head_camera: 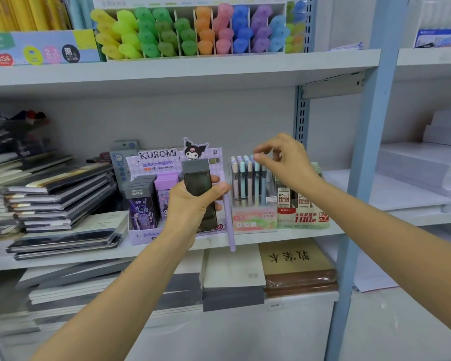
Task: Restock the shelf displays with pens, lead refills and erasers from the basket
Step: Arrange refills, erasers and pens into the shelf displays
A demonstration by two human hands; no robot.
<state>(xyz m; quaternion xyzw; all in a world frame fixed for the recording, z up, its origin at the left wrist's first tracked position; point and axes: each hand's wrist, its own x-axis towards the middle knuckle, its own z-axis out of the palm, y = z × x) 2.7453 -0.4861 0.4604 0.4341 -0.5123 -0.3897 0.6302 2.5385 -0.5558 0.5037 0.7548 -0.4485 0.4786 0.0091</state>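
Upright, dark grey-capped lead refill case [198, 183]

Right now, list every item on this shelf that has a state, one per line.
Left hand: shut on a dark lead case and a lilac pen.
Lead case: upright, grey cap on.
Lilac pen: held vertical beside the case.
Right hand: empty, fingertips pinched above the pen box.
Pen box: nearly full, pens upright.
Kuromi box: partly stocked.
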